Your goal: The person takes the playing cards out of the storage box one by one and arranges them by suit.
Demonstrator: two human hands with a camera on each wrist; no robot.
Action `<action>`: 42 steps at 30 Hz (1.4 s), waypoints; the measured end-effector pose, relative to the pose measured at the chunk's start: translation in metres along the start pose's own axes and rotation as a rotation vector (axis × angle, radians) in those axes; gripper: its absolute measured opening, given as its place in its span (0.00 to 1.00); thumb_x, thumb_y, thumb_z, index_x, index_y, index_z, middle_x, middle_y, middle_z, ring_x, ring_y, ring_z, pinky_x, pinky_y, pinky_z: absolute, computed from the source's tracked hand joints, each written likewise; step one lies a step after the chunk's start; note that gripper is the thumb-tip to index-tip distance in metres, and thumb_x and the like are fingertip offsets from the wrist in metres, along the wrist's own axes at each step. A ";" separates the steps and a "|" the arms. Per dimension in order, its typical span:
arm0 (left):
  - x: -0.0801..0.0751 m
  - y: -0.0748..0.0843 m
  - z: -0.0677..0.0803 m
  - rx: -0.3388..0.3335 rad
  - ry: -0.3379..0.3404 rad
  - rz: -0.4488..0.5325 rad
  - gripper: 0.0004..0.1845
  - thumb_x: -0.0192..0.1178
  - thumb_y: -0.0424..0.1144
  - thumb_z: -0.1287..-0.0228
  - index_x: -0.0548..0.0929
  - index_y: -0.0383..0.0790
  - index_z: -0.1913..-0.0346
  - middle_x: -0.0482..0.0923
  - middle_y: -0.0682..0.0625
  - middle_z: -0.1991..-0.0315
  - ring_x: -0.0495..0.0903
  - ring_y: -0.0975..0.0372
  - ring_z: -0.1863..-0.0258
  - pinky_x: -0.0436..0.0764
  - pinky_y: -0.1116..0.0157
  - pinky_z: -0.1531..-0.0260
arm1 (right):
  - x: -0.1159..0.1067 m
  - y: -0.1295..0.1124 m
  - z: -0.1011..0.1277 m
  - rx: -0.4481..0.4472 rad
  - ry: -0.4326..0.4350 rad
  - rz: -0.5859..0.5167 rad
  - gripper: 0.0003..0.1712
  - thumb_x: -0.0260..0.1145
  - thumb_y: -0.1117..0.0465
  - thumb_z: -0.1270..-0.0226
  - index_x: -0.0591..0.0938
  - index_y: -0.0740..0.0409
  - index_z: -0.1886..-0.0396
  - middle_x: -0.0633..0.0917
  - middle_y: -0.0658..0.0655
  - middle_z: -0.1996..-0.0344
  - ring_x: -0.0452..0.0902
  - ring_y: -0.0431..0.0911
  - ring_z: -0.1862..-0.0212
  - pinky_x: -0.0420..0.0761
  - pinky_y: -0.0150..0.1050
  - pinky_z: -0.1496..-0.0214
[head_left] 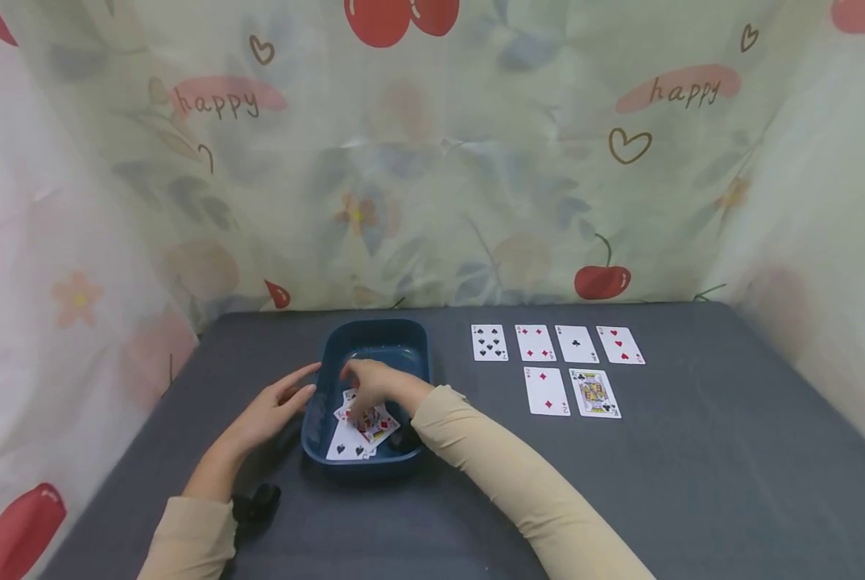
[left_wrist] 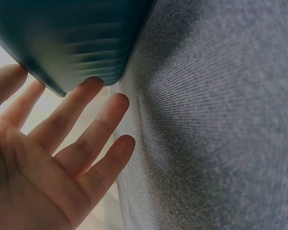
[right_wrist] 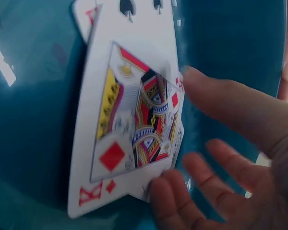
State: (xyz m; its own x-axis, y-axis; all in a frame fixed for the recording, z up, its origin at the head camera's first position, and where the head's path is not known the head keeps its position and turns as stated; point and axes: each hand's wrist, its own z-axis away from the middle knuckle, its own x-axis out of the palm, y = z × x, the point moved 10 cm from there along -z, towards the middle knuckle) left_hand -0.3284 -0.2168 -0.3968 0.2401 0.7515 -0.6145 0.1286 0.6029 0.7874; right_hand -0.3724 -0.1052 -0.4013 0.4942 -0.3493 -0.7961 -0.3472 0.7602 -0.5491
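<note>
A dark blue rectangular basin (head_left: pixel 309 427) holds a loose pile of playing cards. On top lies a king of diamonds (right_wrist: pixel 134 129), overlapping a spade card (head_left: pixel 345 443) and others partly hidden. My right hand (head_left: pixel 374 387) reaches into the basin over this pile. Its thumb (right_wrist: pixel 221 98) is at the king's edge, with the other fingers loosely bent near the pile's lower edge; no clear pinch shows. Fingers spread, my left hand (left_wrist: pixel 53 148) rests against the basin's outer left side, fingertips at its wall and rim.
Face-up cards lie in two rows right of the basin: a seven of spades (head_left: pixel 490 343), four of diamonds (head_left: pixel 535 343), ace of clubs (head_left: pixel 577 345) and three of hearts (head_left: pixel 620 345), then a two of diamonds (head_left: pixel 546 391) and king of clubs (head_left: pixel 595 394). Printed curtains (head_left: pixel 440 201) surround the dark table (head_left: pixel 693 483).
</note>
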 end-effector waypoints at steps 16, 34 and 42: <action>0.000 0.000 0.001 -0.010 0.004 0.003 0.29 0.44 0.50 0.28 0.55 0.46 0.28 0.62 0.32 0.33 0.75 0.42 0.44 0.68 0.42 0.41 | 0.003 0.007 0.003 0.093 0.008 0.091 0.43 0.78 0.61 0.58 0.69 0.52 0.39 0.75 0.57 0.43 0.71 0.45 0.47 0.73 0.39 0.41; 0.002 -0.002 0.001 -0.046 -0.010 -0.011 0.30 0.44 0.52 0.28 0.54 0.48 0.27 0.58 0.32 0.31 0.73 0.41 0.42 0.67 0.40 0.41 | -0.002 0.017 0.006 0.171 0.059 0.092 0.39 0.77 0.58 0.56 0.71 0.52 0.42 0.76 0.58 0.48 0.70 0.50 0.46 0.72 0.44 0.43; 0.001 -0.001 0.001 -0.026 -0.003 -0.014 0.30 0.45 0.51 0.28 0.55 0.47 0.28 0.60 0.31 0.32 0.75 0.42 0.44 0.69 0.42 0.41 | -0.002 0.019 0.006 0.196 0.059 0.094 0.47 0.81 0.55 0.63 0.68 0.53 0.41 0.72 0.61 0.43 0.67 0.51 0.41 0.70 0.46 0.38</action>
State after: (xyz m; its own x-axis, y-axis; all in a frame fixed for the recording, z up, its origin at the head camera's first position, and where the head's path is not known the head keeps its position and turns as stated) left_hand -0.3279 -0.2169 -0.3983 0.2409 0.7420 -0.6257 0.1067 0.6205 0.7769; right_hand -0.3752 -0.0869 -0.4081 0.4174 -0.2988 -0.8582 -0.2255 0.8808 -0.4163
